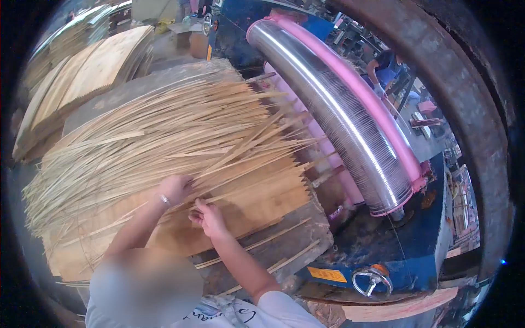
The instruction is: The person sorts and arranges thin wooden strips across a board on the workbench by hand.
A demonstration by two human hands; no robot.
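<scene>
Many thin wood strips (164, 128) lie in a loose heap over a wide wooden sheet (257, 205) with a jagged right edge. My left hand (178, 189) is at the near edge of the heap, its fingers bent down among the strips; what it holds, if anything, is hidden. Just to its right, my right hand (208, 217) is over the sheet, its fingers curled and thumb near the fingertips. Whether a thin strip lies between them is too small to make out.
A machine with a shiny metal roller (333, 109) and a pink roller (355, 82) stands at the right, with a handwheel (372, 282) near its front. Stacked wood sheets (93, 76) are at the upper left. Another person (387, 68) is beyond the rollers.
</scene>
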